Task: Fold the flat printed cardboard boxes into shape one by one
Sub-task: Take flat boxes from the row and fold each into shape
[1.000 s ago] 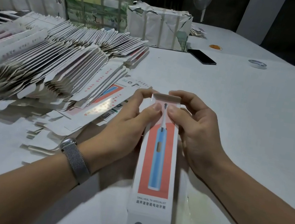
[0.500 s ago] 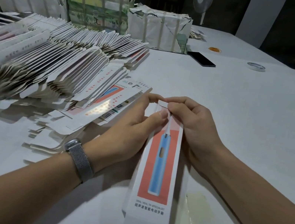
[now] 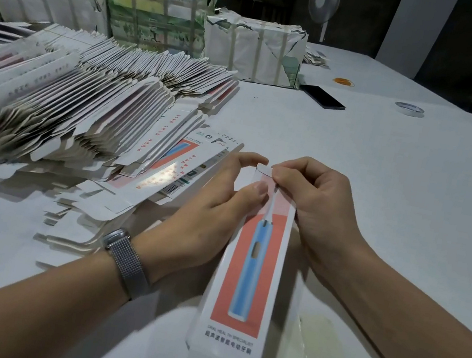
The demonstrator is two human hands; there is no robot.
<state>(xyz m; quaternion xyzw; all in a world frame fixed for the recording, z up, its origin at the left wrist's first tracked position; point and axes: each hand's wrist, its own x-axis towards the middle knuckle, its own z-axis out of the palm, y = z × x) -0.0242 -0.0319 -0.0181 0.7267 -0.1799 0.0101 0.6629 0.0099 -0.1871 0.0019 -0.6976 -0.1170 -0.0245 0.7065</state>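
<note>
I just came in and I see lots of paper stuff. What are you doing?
A person is folding a toothbrush box into shape. The left hand and the right hand both hold its far end, tucking in the end flap. A big pile of flat boxes waits on the table.

One folded box (image 3: pixel 246 277), two hands, one phone (image 3: pixel 322 96), one tape roll (image 3: pixel 409 109), one fan (image 3: pixel 324 0), three wrapped bundles (image 3: pixel 254 51); flat boxes (image 3: pixel 84 109) uncountable.
</note>
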